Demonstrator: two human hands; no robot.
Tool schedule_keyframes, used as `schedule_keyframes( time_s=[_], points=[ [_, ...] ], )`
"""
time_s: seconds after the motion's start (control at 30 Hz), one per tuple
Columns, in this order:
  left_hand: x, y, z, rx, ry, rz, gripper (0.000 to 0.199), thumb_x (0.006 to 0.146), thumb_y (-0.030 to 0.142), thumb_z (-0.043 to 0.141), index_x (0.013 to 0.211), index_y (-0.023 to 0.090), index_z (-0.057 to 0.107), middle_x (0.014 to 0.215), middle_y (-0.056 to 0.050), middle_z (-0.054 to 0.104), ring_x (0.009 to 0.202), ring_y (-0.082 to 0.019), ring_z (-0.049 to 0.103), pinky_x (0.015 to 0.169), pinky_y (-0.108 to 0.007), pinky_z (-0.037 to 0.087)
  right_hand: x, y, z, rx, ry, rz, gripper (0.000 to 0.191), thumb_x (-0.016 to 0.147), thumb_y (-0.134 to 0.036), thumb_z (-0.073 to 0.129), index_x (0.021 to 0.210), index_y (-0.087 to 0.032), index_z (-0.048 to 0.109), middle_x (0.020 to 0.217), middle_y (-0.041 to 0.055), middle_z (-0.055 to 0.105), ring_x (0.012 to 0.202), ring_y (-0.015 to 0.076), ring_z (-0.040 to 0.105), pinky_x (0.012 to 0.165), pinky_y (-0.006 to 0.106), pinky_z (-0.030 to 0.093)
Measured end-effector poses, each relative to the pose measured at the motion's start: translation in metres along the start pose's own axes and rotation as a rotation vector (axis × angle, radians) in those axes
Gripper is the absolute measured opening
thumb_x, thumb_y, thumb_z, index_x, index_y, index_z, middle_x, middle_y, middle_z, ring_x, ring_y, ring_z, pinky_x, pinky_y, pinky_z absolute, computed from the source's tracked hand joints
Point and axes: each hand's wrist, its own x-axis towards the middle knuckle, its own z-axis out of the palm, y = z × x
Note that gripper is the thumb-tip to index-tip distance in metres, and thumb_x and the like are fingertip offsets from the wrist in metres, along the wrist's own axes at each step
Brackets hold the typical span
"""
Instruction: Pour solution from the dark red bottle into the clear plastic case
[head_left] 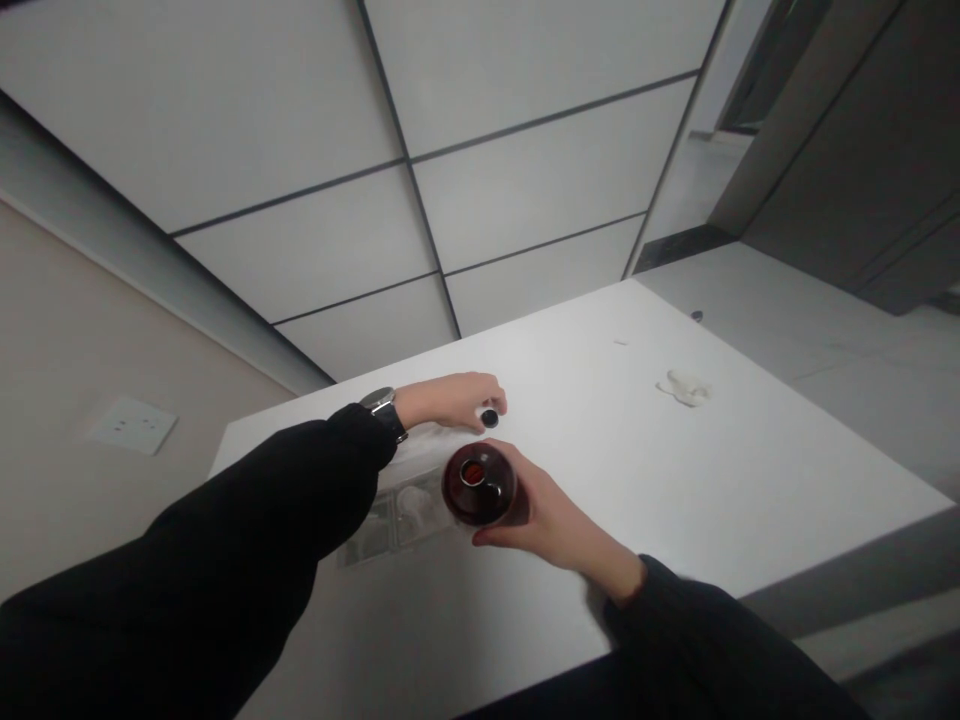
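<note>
**Two hands holding a dark bottle and a small cap above a white table**

Head view: the right hand (555, 520) is grasping the dark red bottle (478, 484) around its body, with its uncapped mouth pointing up toward the camera. Just beside it, the left hand (450, 402) is clenched, its fingers (493, 392) pinching the small black cap (490, 418). A wristwatch (379, 402) is sitting on the left wrist. The bottle is hanging over the white table (750, 480), near a clear plastic tray (397, 515). A crumpled tissue (684, 387) is lying well apart, and a wall socket (131, 424) is showing on the left.
</note>
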Motion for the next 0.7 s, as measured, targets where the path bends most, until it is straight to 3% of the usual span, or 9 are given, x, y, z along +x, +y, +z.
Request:
schedule_keyframes(
  time_s=[0.07, 0.17, 0.27, 0.33, 0.43, 0.5, 0.57, 0.63, 0.7],
  points=[
    [-0.017, 0.005, -0.012, -0.023, 0.041, -0.01, 0.045, 0.083, 0.016, 0.083, 0.127, 0.018, 0.075, 0.126, -0.011, 0.078, 0.113, -0.024, 0.072, 0.102, -0.033, 0.052, 0.0, 0.001, 0.001, 0.018, 0.013, 0.003, 0.094, 0.071, -0.049, 0.1, 0.15, -0.028, 0.054, 0.156, 0.015, 0.063, 0.147, 0.0377, 0.059, 0.126, 0.064, 0.041],
    [-0.066, 0.014, -0.027, -0.063, 0.151, -0.062, 0.045, 0.1, 0.033, 0.069, 0.142, 0.019, 0.065, 0.141, -0.013, 0.072, 0.123, -0.025, 0.07, 0.11, -0.037, 0.052, -0.002, 0.004, 0.002, 0.014, 0.023, 0.013, 0.098, 0.069, -0.046, 0.101, 0.152, -0.03, 0.052, 0.16, 0.0148, 0.059, 0.151, 0.0382, 0.055, 0.129, 0.065, 0.038],
    [-0.134, 0.024, -0.017, -0.24, 0.458, -0.204, 0.043, 0.103, 0.052, 0.062, 0.137, 0.026, 0.069, 0.14, -0.009, 0.074, 0.125, -0.027, 0.069, 0.115, -0.044, 0.052, -0.005, 0.013, 0.001, 0.016, 0.036, 0.028, 0.129, 0.056, -0.052, 0.106, 0.163, -0.031, 0.038, 0.168, 0.0177, 0.048, 0.159, 0.0403, 0.046, 0.133, 0.066, 0.029],
    [-0.176, 0.03, 0.008, -0.359, 0.658, -0.329, 0.047, 0.102, 0.058, 0.064, 0.136, 0.027, 0.07, 0.143, -0.01, 0.073, 0.131, -0.029, 0.068, 0.12, -0.047, 0.05, -0.008, 0.02, -0.002, 0.078, 0.056, 0.006, 0.139, 0.058, -0.067, 0.102, 0.168, -0.032, 0.025, 0.169, 0.02, 0.046, 0.159, 0.0396, 0.045, 0.134, 0.065, 0.028],
    [-0.218, 0.036, 0.066, -0.631, 0.835, -0.417, 0.058, 0.1, 0.068, 0.063, 0.138, 0.025, 0.071, 0.142, -0.015, 0.073, 0.14, -0.034, 0.064, 0.126, -0.053, 0.046, -0.009, 0.027, -0.008, 0.142, 0.174, -0.053, 0.096, 0.089, -0.089, 0.06, 0.162, -0.032, 0.032, 0.162, 0.0188, 0.053, 0.156, 0.0342, 0.049, 0.13, 0.062, 0.036],
    [-0.225, 0.04, 0.105, -0.675, 0.895, -0.411, 0.083, 0.093, 0.088, 0.055, 0.14, 0.021, 0.069, 0.151, -0.02, 0.066, 0.145, -0.038, 0.06, 0.126, -0.057, 0.045, -0.01, 0.025, -0.011, 0.123, 0.355, -0.07, 0.069, 0.103, -0.081, 0.041, 0.151, -0.032, 0.045, 0.15, 0.0155, 0.062, 0.146, 0.0307, 0.058, 0.124, 0.059, 0.043],
    [-0.22, 0.042, 0.136, -0.697, 0.927, -0.389, 0.106, 0.077, 0.101, 0.059, 0.144, 0.019, 0.067, 0.154, -0.023, 0.063, 0.147, -0.042, 0.058, 0.127, -0.059, 0.044, -0.013, 0.017, -0.011, 0.044, 0.616, -0.179, 0.049, 0.11, -0.066, 0.039, 0.137, -0.029, 0.057, 0.129, 0.0119, 0.068, 0.127, 0.0281, 0.066, 0.114, 0.056, 0.05],
    [-0.21, 0.043, 0.154, -0.703, 0.958, -0.366, 0.107, 0.072, 0.1, 0.066, 0.141, 0.018, 0.068, 0.155, -0.024, 0.062, 0.151, -0.043, 0.054, 0.13, -0.06, 0.04, -0.022, 0.007, -0.007, -0.1, 0.864, -0.386, 0.033, 0.112, -0.05, 0.045, 0.124, -0.026, 0.064, 0.109, 0.0076, 0.066, 0.104, 0.0246, 0.067, 0.101, 0.05, 0.053],
    [-0.203, 0.044, 0.161, -0.707, 0.963, -0.348, 0.088, 0.077, 0.088, 0.076, 0.133, 0.02, 0.073, 0.156, -0.021, 0.061, 0.152, -0.042, 0.053, 0.131, -0.059, 0.037, -0.034, -0.005, 0.002, -0.239, 0.931, -0.606, 0.023, 0.108, -0.042, 0.052, 0.116, -0.026, 0.067, 0.096, 0.0048, 0.062, 0.089, 0.0233, 0.064, 0.087, 0.044, 0.053]
  ],
)
